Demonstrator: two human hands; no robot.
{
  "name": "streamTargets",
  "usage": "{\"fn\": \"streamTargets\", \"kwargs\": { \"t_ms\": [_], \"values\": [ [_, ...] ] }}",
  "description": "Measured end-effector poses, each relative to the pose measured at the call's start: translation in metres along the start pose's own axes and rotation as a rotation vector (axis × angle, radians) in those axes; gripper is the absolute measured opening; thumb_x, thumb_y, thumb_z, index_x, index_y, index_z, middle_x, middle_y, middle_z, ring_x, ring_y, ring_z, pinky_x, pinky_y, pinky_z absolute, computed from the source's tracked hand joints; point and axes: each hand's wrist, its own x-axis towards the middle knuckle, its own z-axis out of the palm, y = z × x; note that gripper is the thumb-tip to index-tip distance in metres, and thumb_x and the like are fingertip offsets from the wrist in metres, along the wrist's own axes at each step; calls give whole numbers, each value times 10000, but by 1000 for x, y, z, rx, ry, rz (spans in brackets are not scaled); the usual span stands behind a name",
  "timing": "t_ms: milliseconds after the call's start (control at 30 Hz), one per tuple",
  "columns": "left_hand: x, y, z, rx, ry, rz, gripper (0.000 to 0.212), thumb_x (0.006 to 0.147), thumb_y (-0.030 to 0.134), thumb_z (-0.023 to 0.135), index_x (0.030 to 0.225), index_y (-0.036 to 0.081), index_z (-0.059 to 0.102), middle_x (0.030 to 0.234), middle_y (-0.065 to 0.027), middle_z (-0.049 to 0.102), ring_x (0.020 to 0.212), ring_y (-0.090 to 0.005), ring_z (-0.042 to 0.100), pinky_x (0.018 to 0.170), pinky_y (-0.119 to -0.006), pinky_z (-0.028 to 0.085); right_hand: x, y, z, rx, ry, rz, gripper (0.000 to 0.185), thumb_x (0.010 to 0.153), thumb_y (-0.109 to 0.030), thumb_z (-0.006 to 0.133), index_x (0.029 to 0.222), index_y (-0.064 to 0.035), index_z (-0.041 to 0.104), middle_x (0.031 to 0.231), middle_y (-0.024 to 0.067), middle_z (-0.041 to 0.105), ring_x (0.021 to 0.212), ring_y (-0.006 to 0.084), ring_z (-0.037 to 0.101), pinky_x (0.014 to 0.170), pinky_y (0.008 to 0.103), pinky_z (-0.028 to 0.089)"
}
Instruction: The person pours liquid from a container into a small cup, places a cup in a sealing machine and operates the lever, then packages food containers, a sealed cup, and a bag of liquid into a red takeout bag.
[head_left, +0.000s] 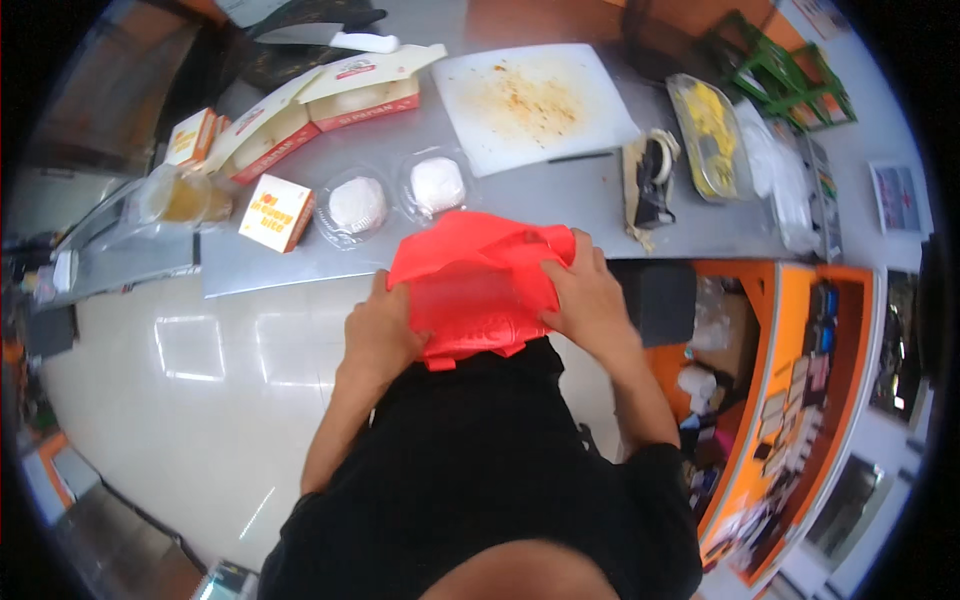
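Note:
A red fabric bag is spread between both hands at the near edge of the steel table. My left hand grips its left side, and my right hand grips its right side near the top. Just beyond the bag stand two clear round plastic containers with white wrapped food, one on the left and one on the right. A small white and orange box stands left of them. Behind, two open red and white cardboard boxes, one at the left and another, each hold something pale.
A stained white cutting board lies at the back. Right of it are a tape dispenser and a tray of yellow food. A white-handled knife lies at the back left. Orange shelving stands at the right.

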Motion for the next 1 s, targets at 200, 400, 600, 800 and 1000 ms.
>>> {"fn": "streamTargets", "kwargs": {
  "t_ms": [200, 400, 600, 800, 1000],
  "values": [
    [-38, -26, 4, -25, -42, -214, 508, 694, 207, 836, 1099, 11, 602, 1143, -194, 602, 975, -439, 649, 818, -515, 542, 91, 8, -62, 360, -37, -633, 655, 686, -196, 856, 1307, -143, 655, 1452, 172, 493, 1301, 380, 489, 1081, 458, 413],
    [-84, -69, 4, -173, 82, -241, 444, 694, 138, 801, 1075, 8, 612, 1128, -199, 602, 916, -432, 657, 778, -509, 549, 253, -195, 30, 58, -141, -993, 910, 680, -53, 788, 1505, -235, 449, 1557, 114, 396, 1412, 380, 374, 1106, 528, 390],
    [-95, -105, -3, -300, 26, -293, 488, 723, 166, 795, 1152, 10, 622, 1119, -193, 617, 981, -400, 640, 846, -488, 541, 316, -282, 96, -302, -381, -933, 1052, 632, -87, 820, 1554, -293, 357, 1559, 73, 368, 1449, 445, 256, 1115, 541, 397],
    [-77, -134, -42, -517, -228, -166, 538, 765, 159, 810, 1239, 10, 603, 1173, -202, 633, 1068, -392, 626, 918, -455, 521, 342, -267, 99, 29, -255, -1029, 1205, 516, -213, 881, 1577, -187, 313, 1479, 184, 409, 1353, 432, 324, 1083, 505, 408],
    [-33, -108, -50, -720, -125, 352, 502, 776, 187, 833, 1204, 12, 637, 1113, -202, 684, 1032, -377, 648, 898, -431, 516, 295, -201, -25, 475, -562, -761, 1200, 664, -360, 861, 1620, -113, 179, 1406, 195, 487, 1244, 298, 533, 1061, 353, 419]
  ]
}}
